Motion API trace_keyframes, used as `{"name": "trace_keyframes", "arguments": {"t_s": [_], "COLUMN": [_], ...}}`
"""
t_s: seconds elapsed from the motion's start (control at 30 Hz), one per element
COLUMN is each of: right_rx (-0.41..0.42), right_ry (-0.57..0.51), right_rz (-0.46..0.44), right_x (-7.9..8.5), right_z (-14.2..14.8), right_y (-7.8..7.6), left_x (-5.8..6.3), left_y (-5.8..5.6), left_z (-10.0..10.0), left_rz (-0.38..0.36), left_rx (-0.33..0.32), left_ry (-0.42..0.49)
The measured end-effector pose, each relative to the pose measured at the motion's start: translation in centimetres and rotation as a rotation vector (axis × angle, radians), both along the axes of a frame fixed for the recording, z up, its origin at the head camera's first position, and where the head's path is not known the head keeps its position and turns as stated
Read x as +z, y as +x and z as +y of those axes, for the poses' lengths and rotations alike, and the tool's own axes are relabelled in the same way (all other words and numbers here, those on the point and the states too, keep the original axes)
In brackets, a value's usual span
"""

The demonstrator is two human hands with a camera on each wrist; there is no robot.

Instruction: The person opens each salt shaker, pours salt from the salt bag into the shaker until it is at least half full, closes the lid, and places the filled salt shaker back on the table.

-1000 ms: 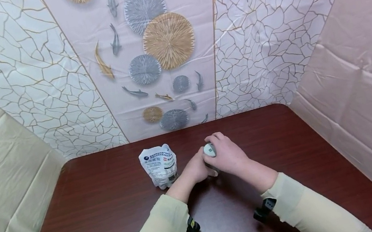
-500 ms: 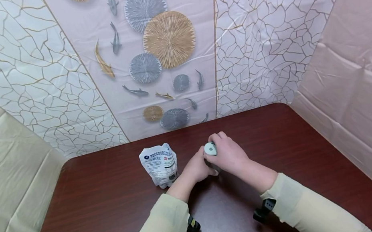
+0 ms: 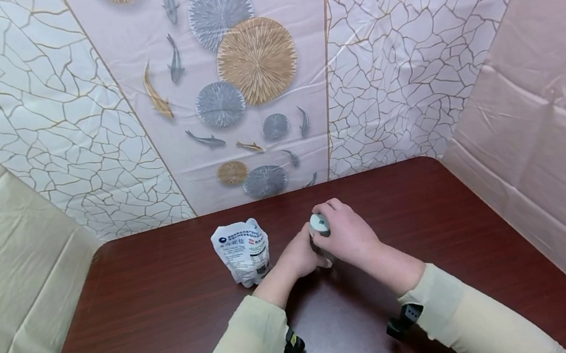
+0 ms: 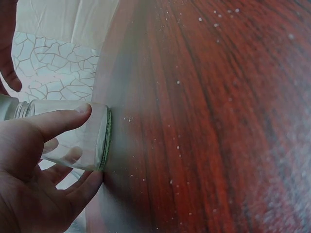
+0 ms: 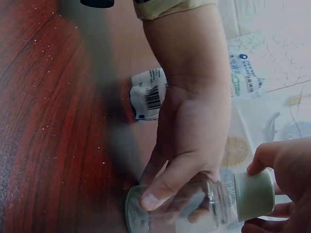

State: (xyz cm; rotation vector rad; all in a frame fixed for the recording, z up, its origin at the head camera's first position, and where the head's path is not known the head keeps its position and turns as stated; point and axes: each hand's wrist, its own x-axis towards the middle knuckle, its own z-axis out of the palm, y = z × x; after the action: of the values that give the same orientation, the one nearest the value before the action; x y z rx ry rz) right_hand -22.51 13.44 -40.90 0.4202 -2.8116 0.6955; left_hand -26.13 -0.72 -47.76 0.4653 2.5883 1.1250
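Note:
A clear glass jar [image 5: 194, 204] stands upright on the dark wood table. My left hand [image 3: 298, 256] grips its body, thumb on one side and fingers round the other; in the left wrist view the thumb lies along the glass [image 4: 95, 141]. Above it my right hand [image 3: 346, 231] holds the pale green lid [image 3: 318, 224] between thumb and fingers. Threads of the jar's neck show below the lid in the right wrist view. Left of the hands a white printed pouch [image 3: 244, 253] stands on the table.
Small white grains [image 4: 178, 147] are scattered on the tabletop [image 3: 163, 331]. A patterned cloth [image 3: 381, 62] hangs behind the table's back edge, with plain beige cloth at both sides. Black wrist cameras sit below both sleeves.
My right hand's fingers have shifted slightly round the lid, and the small mark on its top has turned a little. My left hand and the pouch have stayed in place.

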Motion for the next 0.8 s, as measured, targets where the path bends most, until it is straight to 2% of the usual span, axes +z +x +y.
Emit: {"name": "trace_keyframes", "arguments": {"t_s": [0.4, 0.8], "right_rx": [-0.059, -0.091], "right_ry": [-0.040, -0.040], "right_rz": [0.003, -0.009], "right_x": [0.6, -0.2], "right_z": [1.5, 3.5], "right_y": [0.0, 0.0], "left_x": [0.0, 0.1], "left_y": [0.1, 0.2], "left_z": [0.0, 0.1], "left_rz": [0.006, 0.024], "left_rx": [0.027, 0.034], "left_ry": [-0.038, -0.037]}}
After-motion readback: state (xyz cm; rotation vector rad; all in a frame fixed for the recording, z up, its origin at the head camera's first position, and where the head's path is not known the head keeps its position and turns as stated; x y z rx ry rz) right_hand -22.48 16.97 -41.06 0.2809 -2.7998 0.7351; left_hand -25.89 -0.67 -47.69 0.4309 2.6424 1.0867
